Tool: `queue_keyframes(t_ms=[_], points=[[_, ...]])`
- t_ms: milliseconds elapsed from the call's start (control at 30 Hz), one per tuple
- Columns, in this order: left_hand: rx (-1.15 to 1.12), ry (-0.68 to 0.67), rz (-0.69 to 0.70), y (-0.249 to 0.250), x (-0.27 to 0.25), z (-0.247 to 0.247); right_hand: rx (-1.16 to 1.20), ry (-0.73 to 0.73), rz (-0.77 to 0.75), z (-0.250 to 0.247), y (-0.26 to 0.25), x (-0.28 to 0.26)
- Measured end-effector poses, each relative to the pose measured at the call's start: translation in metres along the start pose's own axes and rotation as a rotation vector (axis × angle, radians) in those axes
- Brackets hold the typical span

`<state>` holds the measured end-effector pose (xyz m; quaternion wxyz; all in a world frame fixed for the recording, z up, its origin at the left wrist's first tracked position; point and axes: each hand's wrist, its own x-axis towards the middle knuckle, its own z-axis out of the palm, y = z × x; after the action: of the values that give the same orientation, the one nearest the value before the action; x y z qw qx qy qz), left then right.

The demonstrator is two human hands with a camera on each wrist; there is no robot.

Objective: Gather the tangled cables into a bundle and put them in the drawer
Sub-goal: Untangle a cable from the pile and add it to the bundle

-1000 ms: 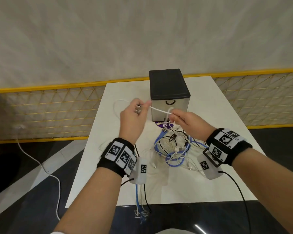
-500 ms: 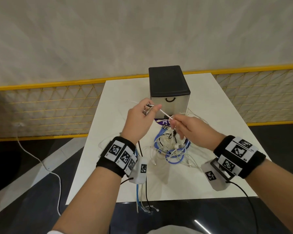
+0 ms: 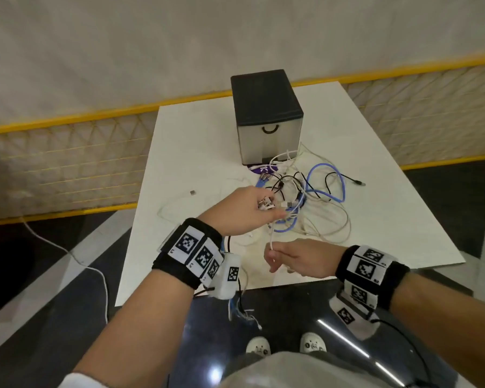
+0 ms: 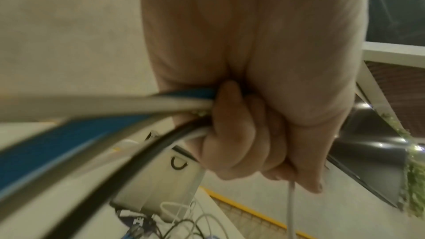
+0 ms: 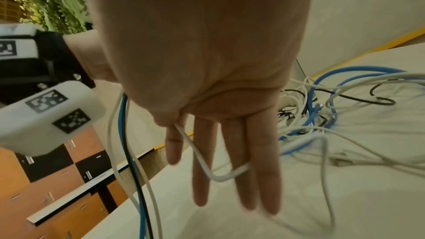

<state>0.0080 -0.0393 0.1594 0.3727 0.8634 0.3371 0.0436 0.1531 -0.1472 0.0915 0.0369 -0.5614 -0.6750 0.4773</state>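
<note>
The left hand (image 3: 244,211) clenches several cables (image 3: 314,203); the right hand (image 3: 300,257) pinches one white cable (image 3: 271,242). Ends dangling off the worktop's (image 3: 193,130) near edge may snag.

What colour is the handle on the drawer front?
Black; the curved handle on the pale drawer front shows best in the head view.

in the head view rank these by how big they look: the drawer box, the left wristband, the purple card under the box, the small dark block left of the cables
1. Drawer box
2. Left wristband, which looks nearly as large, though it is much nearer the camera, so true size is unsure
3. Purple card, mostly hidden by cables
4. Small dark block
</note>
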Motion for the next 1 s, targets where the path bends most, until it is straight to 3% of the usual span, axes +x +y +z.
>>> queue_keyframes(t_ms=[100, 200, 300, 400, 500, 567, 667, 733, 767, 900, 1000], points=[[0.034, -0.09, -0.003, -0.007, -0.009, 0.015, -0.176, -0.036, 0.052, 0.013, 0.003, 0.001], [0.022, -0.117, -0.033, -0.013, -0.016, 0.022, -0.091, -0.148, 0.077, 0.025, 0.002, 0.002], [-0.04, -0.064, -0.057, -0.012, -0.022, 0.022, 0.124, -0.343, 0.127, 0.039, 0.001, 0.002], [-0.166, 0.03, -0.035, -0.008, -0.028, 0.015, 0.117, -0.399, 0.124, 0.048, 0.007, 0.0], [-0.272, 0.102, 0.0, -0.007, -0.033, 0.007, 0.024, -0.322, 0.113, 0.037, 0.007, -0.004], [-0.332, 0.135, 0.008, -0.003, -0.036, 0.003, -0.195, -0.252, 0.135, 0.017, 0.001, -0.007], [-0.426, 0.167, 0.022, 0.005, -0.039, 0.001, -0.353, 0.04, 0.152, -0.018, -0.02, -0.014], [-0.53, 0.174, 0.042, 0.012, -0.04, 0.002, -0.185, 0.264, 0.053, -0.032, -0.037, -0.015], [-0.571, 0.177, 0.045, 0.015, -0.039, 0.004, -0.075, 0.309, -0.019, -0.035, -0.047, -0.014], [-0.676, 0.272, 0.049, 0.03, -0.036, 0.005, 0.374, 0.213, -0.262, -0.035, -0.067, 0.0], [-0.695, 0.398, 0.086, 0.031, -0.034, 0.001, 0.507, 0.195, -0.297, -0.027, -0.072, 0.008]])
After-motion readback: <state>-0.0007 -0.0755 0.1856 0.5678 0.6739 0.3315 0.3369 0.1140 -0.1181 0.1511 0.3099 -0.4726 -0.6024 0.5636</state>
